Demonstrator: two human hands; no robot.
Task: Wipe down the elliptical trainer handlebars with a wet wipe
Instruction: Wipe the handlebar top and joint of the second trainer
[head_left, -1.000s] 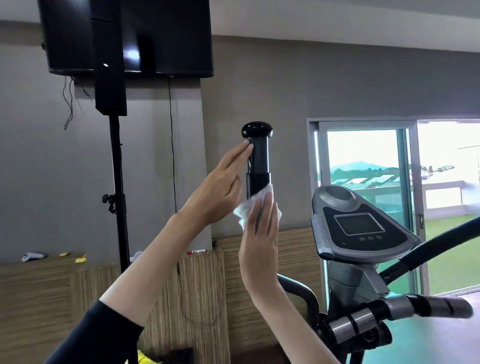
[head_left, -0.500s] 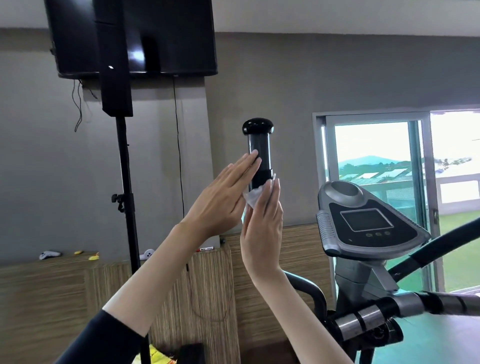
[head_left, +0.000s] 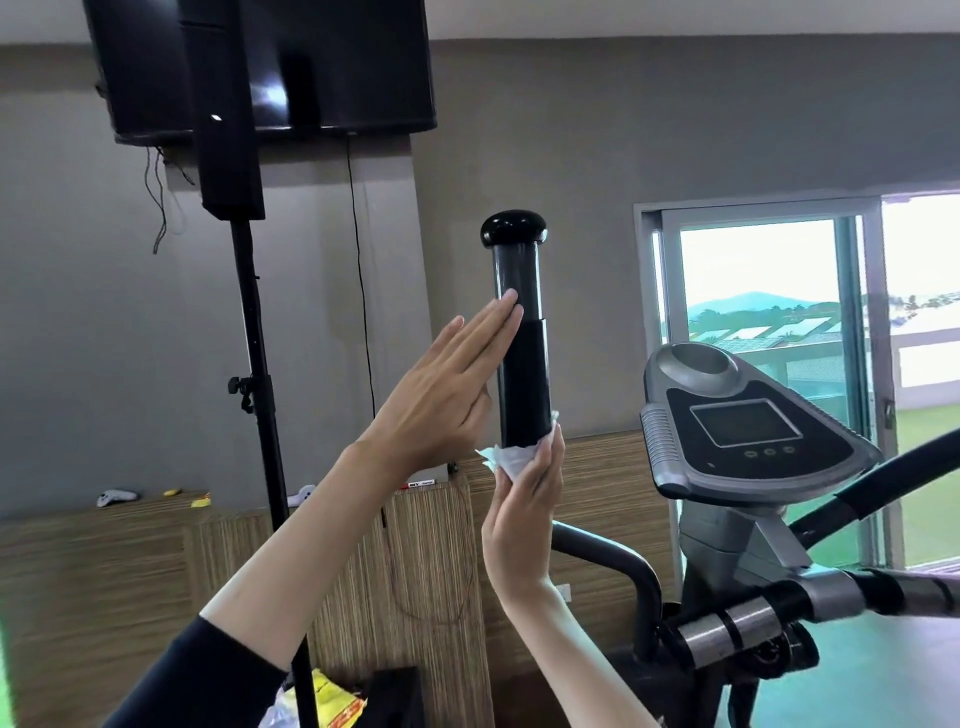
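Handlebar: the black upright handlebar (head_left: 522, 364) stood near the centre of our view, with its rounded cap (head_left: 513, 228) at its 12 o'clock end.
Wipe: we saw the white wipe (head_left: 506, 460) bunched against the handlebar's lower visible end, with a crumpled corner poking out toward 9 o'clock.
Right hand: the right hand (head_left: 524, 519) came up from 6 o'clock with its back to us. Its fingers (head_left: 550, 457) lay nearly straight, pointing to 12 o'clock and pressing the wipe onto the handlebar (the thumb was hidden, so we could not tell whether it hooked round).
Left hand: the left hand (head_left: 441, 395) reached in from 8 o'clock. It was flat and relaxed, with the fingers straight and together, and only the fingertips (head_left: 511, 306) touched the handlebar's 9 o'clock side, above the wipe. It held nothing.
Console: the grey and black console (head_left: 748, 426) sat at 3 o'clock from the handlebar, with its small screen dark.
Other bars: a second black bar (head_left: 883, 488) rose toward 2 o'clock, and a short bar with silver bands (head_left: 727, 631) lay at 5 o'clock.
Background: a speaker (head_left: 223, 130) on a stand (head_left: 260, 389) stood at 10 o'clock, in front of a dark wall screen (head_left: 337, 62). A glass door (head_left: 769, 312) at 3 o'clock showed hills and grass.
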